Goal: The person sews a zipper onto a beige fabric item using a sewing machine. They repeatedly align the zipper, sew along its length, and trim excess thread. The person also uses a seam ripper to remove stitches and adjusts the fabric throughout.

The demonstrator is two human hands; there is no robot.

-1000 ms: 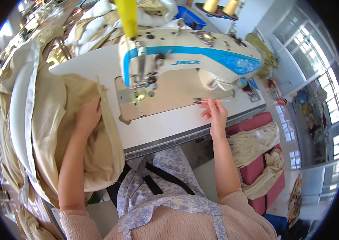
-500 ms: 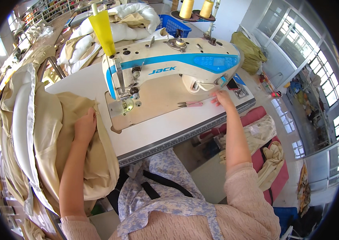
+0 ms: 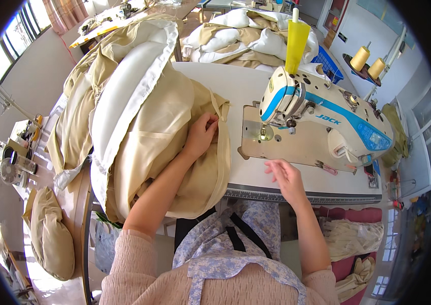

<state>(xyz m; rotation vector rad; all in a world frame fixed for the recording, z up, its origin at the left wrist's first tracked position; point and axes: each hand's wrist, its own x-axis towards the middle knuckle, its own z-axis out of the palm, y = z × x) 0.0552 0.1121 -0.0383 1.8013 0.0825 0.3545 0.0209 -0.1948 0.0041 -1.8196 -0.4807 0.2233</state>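
Shifted from right to left of the snips [image 3: 328,169], the right hand [image 3: 287,181] hangs empty, loosely curled; the left hand [image 3: 201,136] grips the cloth [image 3: 149,152], heaped left of the machine [image 3: 322,105]. Its overhanging weight could drag it off the desk [image 3: 253,175] if that grip slackens.

Sewing machine [image 3: 345,113]: glossy painted body. Left of it, tan cloth [image 3: 162,119], smooth, faint sheen. Under it, smooth satin bed plate [image 3: 286,147]. Behind it, blue basket [image 3: 326,62], probably plastic, small in view.
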